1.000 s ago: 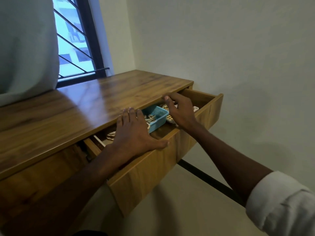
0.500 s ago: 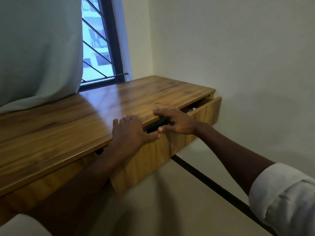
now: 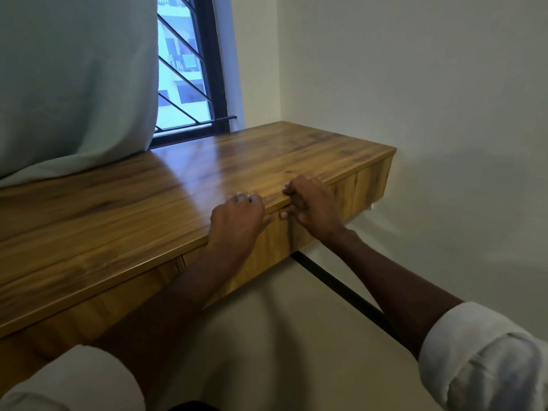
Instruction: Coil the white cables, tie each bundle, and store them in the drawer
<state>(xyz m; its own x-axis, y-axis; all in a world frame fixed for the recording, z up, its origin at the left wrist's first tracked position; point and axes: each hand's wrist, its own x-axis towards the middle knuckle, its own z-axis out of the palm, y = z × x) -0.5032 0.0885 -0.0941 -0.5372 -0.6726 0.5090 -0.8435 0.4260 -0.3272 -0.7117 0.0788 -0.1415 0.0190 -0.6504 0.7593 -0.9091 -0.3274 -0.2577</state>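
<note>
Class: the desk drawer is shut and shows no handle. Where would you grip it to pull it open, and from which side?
Probably the drawer front's top edge, from the front: no handle shows, and both the left hand and right hand meet it there, under the desktop.

Both arms outstretched, left hand (image 3: 237, 221) and right hand (image 3: 314, 206) side by side (fingers curled)

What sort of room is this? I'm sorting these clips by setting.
Probably a room in a home, perhaps a bedroom or study corner. A wall-mounted wooden desk with a drawer sits below a barred window with a pale curtain, against plain walls.
</note>
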